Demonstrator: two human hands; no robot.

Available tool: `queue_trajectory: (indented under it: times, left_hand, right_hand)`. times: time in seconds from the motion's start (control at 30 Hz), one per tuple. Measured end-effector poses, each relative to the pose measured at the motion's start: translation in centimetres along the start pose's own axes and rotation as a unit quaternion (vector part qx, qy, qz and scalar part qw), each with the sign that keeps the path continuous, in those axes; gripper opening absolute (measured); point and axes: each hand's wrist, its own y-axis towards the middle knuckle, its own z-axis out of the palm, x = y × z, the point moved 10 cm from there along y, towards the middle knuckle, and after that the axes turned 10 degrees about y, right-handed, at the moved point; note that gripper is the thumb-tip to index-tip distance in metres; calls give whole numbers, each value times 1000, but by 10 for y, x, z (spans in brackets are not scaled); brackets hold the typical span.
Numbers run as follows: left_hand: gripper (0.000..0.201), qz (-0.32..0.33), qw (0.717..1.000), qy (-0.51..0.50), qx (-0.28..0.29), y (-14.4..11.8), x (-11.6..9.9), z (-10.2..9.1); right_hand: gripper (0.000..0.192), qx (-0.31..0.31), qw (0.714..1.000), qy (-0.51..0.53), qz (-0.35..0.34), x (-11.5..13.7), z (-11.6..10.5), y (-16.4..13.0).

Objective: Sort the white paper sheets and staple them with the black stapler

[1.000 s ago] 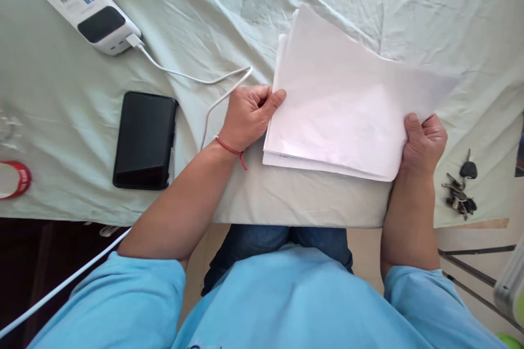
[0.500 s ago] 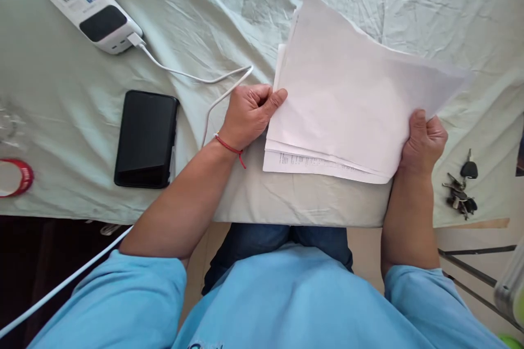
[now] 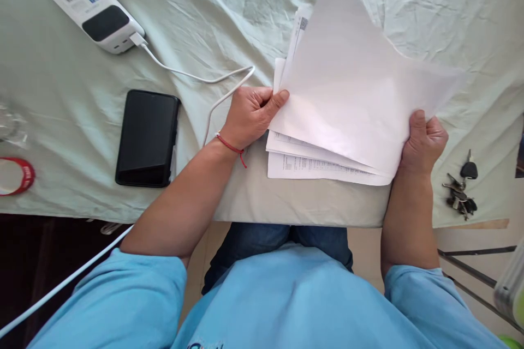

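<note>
— Head view first: what is hidden or hard to read?

— Much of the stack of papers (image 3: 319, 166) lies under the top sheet (image 3: 356, 92), which is raised and tilted, its far corner pointing away. Only the near edges of the lower sheets show, with lines of print too small to read. A printed corner with a small dark square peeks out at the far left of the sheet.

— And the hands?

— They are well apart, one at each side of the papers. The left hand (image 3: 251, 114) is closed on the left edge of the papers, thumb on top; its fingers are curled, and I cannot tell how many sheets it pinches. The right hand (image 3: 423, 139) is clamped on the near right corner of the top sheet, thumb over it, fingers hidden beneath.

— Where do the papers sit?

— On the cloth-covered counter (image 3: 82, 98), close to its near edge, right of centre.

— What is cut off?

— At the left edge, a red-rimmed lid (image 3: 16, 176) and something clear (image 3: 10, 125) that I cannot make out. A power strip (image 3: 84, 2) runs out at the far left corner, a white cable (image 3: 192, 77) plugged into it and curving to the left wrist. A black phone (image 3: 147, 138) lies face up left of that hand.

— Any containers?

— None I can tell. A bunch of keys (image 3: 460, 188) lies on the counter, right of the right hand.
</note>
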Motion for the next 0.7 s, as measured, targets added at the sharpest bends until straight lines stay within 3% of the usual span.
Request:
queue_trajectory:
  times: [0.27,0.57,0.7]
  left_hand:
    - [88,2,1000,-1,-24,1,-4,-3]
    - [75,0,1000,-26,-17,2,14,-4]
    - [68,-31,996,-81,-9,0,22,0]
  right_hand:
    - [49,-14,999,30,9,-3,-3,3]
    - [56,22,998,47,23,-1,1,3]
    - [49,-20,1000,11,14,-5,-11,10]
